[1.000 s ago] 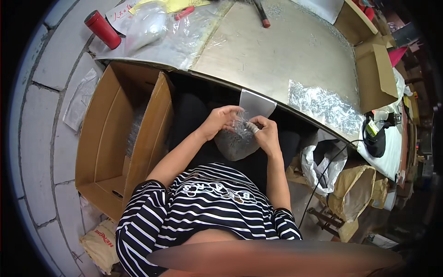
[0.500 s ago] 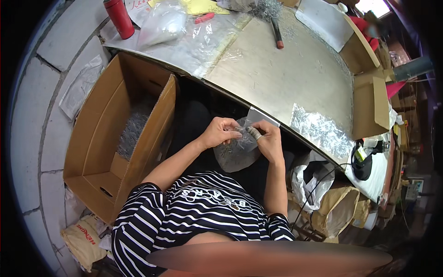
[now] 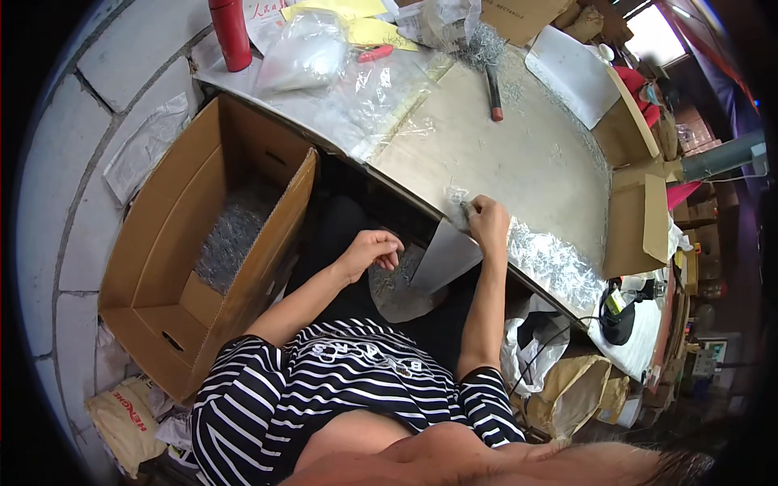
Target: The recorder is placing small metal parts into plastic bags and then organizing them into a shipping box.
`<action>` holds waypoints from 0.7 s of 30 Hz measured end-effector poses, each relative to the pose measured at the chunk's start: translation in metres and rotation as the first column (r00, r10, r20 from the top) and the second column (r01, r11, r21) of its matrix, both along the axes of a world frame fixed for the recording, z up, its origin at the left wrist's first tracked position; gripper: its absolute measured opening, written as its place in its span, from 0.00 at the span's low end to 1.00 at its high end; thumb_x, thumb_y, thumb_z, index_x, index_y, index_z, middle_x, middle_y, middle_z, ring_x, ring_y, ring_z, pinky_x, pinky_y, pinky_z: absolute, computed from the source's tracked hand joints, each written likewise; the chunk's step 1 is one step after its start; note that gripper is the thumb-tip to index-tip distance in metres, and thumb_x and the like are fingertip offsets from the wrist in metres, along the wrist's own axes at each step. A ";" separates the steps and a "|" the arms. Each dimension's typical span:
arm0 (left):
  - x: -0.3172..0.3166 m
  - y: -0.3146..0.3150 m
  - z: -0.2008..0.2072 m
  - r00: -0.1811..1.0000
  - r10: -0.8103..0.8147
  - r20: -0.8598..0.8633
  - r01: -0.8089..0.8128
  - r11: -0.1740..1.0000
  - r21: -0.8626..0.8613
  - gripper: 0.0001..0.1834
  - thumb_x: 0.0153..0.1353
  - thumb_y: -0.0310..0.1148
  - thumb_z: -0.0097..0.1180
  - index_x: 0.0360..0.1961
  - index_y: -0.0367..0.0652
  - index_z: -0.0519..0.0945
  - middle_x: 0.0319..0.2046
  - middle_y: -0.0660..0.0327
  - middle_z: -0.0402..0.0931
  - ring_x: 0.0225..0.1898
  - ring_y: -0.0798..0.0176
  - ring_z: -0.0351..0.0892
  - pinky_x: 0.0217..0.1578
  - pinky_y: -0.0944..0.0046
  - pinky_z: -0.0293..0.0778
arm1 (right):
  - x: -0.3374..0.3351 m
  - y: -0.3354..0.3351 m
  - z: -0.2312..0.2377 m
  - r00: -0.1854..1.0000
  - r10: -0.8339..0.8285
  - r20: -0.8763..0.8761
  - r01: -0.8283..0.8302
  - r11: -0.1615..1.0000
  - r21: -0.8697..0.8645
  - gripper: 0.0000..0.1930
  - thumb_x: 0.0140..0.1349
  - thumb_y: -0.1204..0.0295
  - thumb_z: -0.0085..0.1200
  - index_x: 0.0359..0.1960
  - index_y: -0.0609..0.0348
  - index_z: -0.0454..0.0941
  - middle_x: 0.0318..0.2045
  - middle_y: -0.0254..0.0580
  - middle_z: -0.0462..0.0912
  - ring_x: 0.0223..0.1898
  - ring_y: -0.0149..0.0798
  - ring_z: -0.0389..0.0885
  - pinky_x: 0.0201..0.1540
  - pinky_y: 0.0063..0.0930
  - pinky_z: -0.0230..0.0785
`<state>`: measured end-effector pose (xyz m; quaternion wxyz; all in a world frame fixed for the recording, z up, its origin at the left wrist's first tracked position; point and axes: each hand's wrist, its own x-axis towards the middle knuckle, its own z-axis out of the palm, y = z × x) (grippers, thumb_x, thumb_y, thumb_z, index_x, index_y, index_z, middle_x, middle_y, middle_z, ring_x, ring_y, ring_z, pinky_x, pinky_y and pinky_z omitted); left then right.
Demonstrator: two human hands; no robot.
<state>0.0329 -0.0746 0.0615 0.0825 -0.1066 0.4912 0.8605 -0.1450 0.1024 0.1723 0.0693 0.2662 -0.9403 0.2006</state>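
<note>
your right hand (image 3: 472,211) pinches a small, clear plastic bag (image 3: 456,197) by the flat, grey tabletop (image 3: 527,162), maybe to keep it steady. your left hand (image 3: 371,253) is curled; i can't tell if it pinches anything.

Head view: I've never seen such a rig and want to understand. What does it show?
No machine here, just the two hands of a person. A fisheye camera on that person's head looks down, so straight edges bend. The right hand, by the table, seems to pinch something small and shiny; I can't tell what. Whether the left hand, off the table, holds anything is unclear. On the table lie clear plastic, shiny pieces and a dark handle; a red flask stands there too.
</note>
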 end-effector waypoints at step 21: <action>-0.013 0.006 0.026 0.967 0.249 -0.052 -0.225 0.934 0.276 0.06 0.61 0.24 0.58 0.40 0.36 0.78 0.33 0.60 0.82 0.34 0.68 0.82 0.36 0.70 0.79 | 0.064 -0.017 -0.018 0.682 0.412 0.605 0.212 0.680 -0.702 0.09 0.65 0.72 0.55 0.40 0.67 0.80 0.28 0.35 0.82 0.30 0.24 0.76 0.35 0.17 0.67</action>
